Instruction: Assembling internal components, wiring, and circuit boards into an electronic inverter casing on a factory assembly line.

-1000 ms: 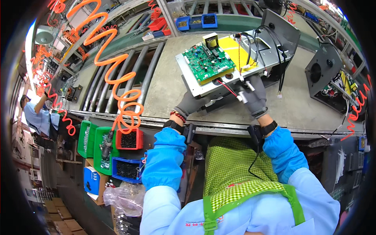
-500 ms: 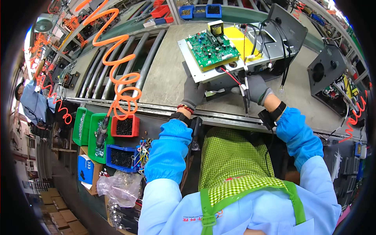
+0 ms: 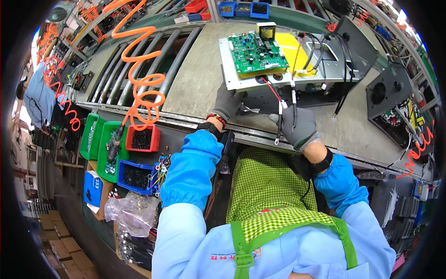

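Observation:
A metal chassis (image 3: 320,83) lies on the bench in front of me, carrying a green circuit board (image 3: 260,53) on its pale plate and a yellow sheet beside the board. My left hand (image 3: 227,103), in a grey glove, grips the chassis at its near left corner; its fingertips are hidden under the plate. In front of the chassis, my gloved right hand (image 3: 299,126) is closed around black cables (image 3: 279,123) with white sleeves. One cable hangs past the thumb and ends in a metal lug. Red wires run from a hole in the plate towards these cables.
A second grey chassis (image 3: 388,88) stands at the right. Rollers (image 3: 153,60) and a coiled orange air hose (image 3: 144,79) are on the left. Below the hose are green, red (image 3: 143,138) and blue bins (image 3: 134,176) of small parts, with a power screwdriver (image 3: 113,146).
My right hand has come from beside the chassis front towards me and closed on the cables. The chassis has turned slightly and sits further right in view; my left hand stays at its corner.

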{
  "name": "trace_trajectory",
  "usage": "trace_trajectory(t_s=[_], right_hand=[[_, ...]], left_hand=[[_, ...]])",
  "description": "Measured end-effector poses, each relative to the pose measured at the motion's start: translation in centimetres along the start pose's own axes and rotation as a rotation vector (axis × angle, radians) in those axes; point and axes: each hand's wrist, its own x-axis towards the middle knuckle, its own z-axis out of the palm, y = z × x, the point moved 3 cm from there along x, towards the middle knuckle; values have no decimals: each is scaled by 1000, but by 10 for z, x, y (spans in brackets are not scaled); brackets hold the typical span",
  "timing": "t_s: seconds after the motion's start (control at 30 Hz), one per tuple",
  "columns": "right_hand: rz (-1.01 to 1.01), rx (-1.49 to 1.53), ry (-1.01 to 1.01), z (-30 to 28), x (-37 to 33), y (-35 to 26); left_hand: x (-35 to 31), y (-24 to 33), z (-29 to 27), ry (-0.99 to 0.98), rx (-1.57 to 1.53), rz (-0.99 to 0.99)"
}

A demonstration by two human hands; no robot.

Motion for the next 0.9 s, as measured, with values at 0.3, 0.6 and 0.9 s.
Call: trace_trajectory(t_s=[0.3, 0.6, 0.9], right_hand=[[-39, 84, 21, 16, -9, 6], [-289, -83, 82, 29, -12, 45], [-258, 90, 245, 39, 4, 81]], left_hand=[[9, 7, -7, 17, 275, 145], [-28, 74, -37, -34, 548, 122], [-209, 172, -217, -439, 796, 9]])
